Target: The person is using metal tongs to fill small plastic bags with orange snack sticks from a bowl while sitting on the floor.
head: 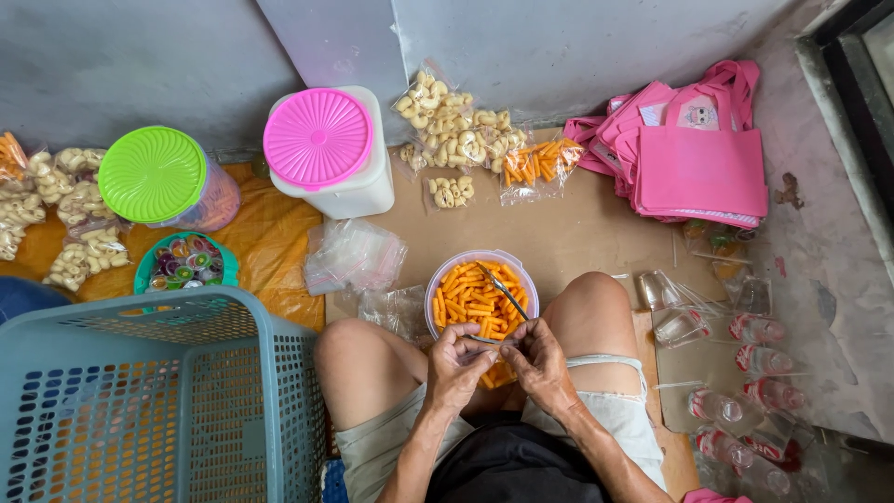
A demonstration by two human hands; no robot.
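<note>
**Hands pinch a small snack bag over a tub of orange sticks**

A small clear plastic bag (492,359) of orange snack sticks sits between a seated person's knees, held just above the near rim of a round clear tub (436,289) filled with the same ridged orange sticks. The left hand (456,365) and right hand (538,361) meet at the bag's top, fingertips pressed together and pinching the film. A thin metal utensil (503,291) leans in the tub. Beyond lie filled snack packets (453,130) on cardboard, a white container with a ribbed pink lid (318,138), a green-lidded jar (153,174), a grey-blue perforated basket (158,401) and pink fabric bags (698,168).
</note>
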